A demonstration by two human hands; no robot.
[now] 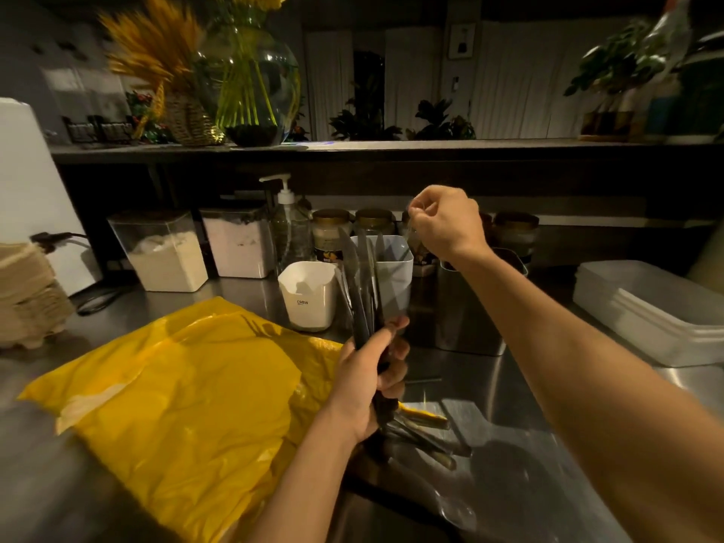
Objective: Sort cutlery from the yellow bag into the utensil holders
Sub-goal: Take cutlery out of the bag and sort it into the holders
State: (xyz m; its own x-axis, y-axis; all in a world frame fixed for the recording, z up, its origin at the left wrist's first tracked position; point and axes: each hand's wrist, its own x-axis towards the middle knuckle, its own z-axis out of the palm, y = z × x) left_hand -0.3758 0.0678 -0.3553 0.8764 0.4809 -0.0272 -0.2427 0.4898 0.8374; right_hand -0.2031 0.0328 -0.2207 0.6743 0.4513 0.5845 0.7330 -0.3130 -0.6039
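— Starting at the left of the frame, what lies there?

— A crumpled yellow plastic bag lies flat on the steel counter, filling the lower left. Its right edge meets the left hand.

— And that hand?

— It sits at lower centre, forearm rising from the bottom edge, fingers wrapped tight around a bundle of dark knives. The blades fan upward; the handles stick out below the palm, over the counter.

— Where are the holders?

— Just behind the blades: a small white cup-shaped holder left of centre, a taller white rectangular holder right behind the knives, and a square steel holder to its right, partly hidden by the right forearm.

— The right hand?

— The right hand is raised in the upper centre, above the steel holder, wrist bent down, fingertips pinched on something thin and clear. What it is, I cannot tell; it is blurred.

— Anything else hard to read?

— The knife blades blur against the dim background, so their count is unclear. A small dark stick-like piece lies on the counter beside the left hand.
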